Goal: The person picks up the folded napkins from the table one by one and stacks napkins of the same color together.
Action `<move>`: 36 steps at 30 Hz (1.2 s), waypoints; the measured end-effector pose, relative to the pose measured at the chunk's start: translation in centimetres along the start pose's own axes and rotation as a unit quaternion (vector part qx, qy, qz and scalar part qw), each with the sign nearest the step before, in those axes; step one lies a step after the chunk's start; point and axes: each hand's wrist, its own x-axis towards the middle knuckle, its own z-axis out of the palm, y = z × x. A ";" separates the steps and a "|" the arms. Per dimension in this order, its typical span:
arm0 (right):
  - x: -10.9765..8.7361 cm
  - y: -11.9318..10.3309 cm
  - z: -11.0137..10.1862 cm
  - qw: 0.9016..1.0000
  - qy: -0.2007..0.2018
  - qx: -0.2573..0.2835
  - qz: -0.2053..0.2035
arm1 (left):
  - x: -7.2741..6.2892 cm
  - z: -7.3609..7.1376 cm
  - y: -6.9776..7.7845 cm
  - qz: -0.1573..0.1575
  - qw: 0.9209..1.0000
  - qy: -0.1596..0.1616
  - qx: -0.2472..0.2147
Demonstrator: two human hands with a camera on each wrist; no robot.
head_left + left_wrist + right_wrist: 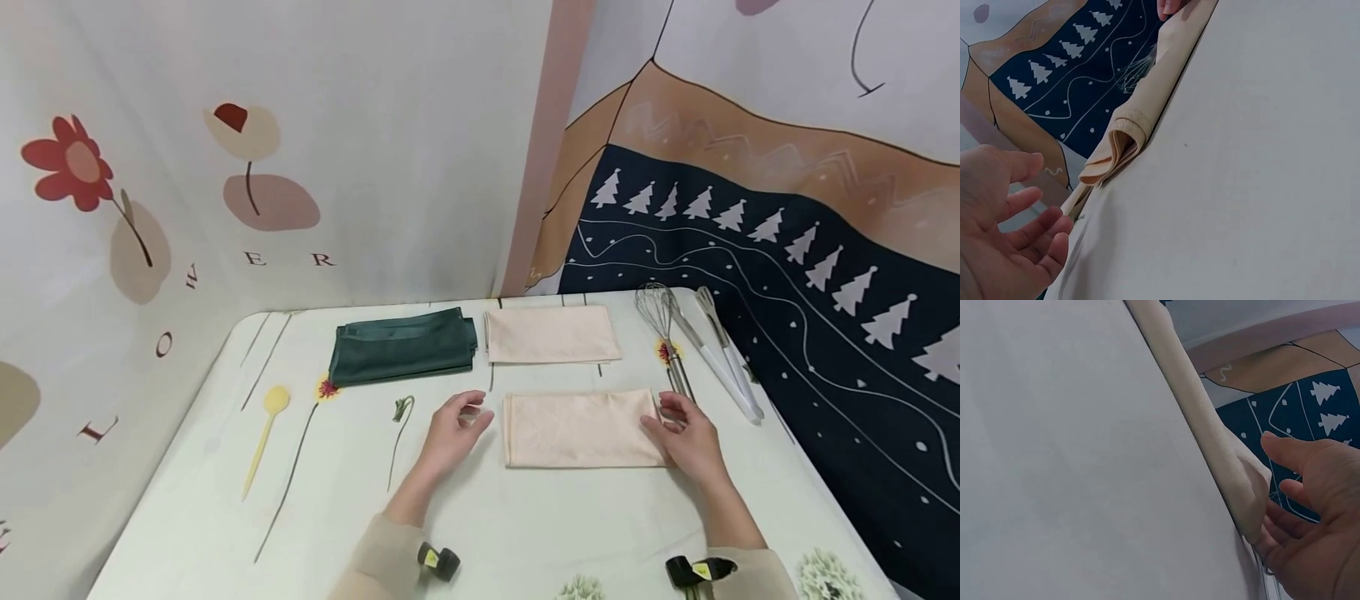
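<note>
A folded pale pink cloth (581, 429) lies flat on the table between the two hands. Its layered, looped end (1116, 147) faces the left hand (453, 429), which hovers beside the left edge with fingers relaxed and nothing in them. At the opposite end the right hand (690, 433) has its fingers against the cloth's edge. In the right wrist view that hand's thumb (1288, 450) stands apart from the cloth (1210, 437), and the fingers are loosely bent at the corner.
Behind lie another folded pale pink cloth (551, 335) and a folded dark green cloth (405, 346). A yellow spoon (275, 402) is on the left. At the right are a whisk (678, 371) and utensils with white handles (731, 383). Printed curtains (420, 167) border the table.
</note>
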 end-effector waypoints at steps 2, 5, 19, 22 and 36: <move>-0.1 0.0 -0.1 1.000 -0.021 -0.006 0.005 | 0.1 0.3 0.0 -0.005 1.000 -0.009 0.006; -0.1 -0.1 -0.3 0.999 -0.042 -0.026 0.010 | 0.2 0.6 0.2 -0.022 0.999 -0.022 0.027; 1.0 -0.2 -1.0 0.991 -0.109 -0.067 0.046 | 0.3 0.4 1.1 -0.082 0.994 -0.072 0.011; 1.3 -0.1 -0.9 0.989 -0.137 -0.054 0.027 | 0.3 0.2 1.1 -0.088 0.992 -0.087 -0.010; 1.6 -1.4 0.8 0.990 -0.128 -0.057 0.010 | 0.3 0.9 1.7 -0.184 0.946 -0.150 -0.219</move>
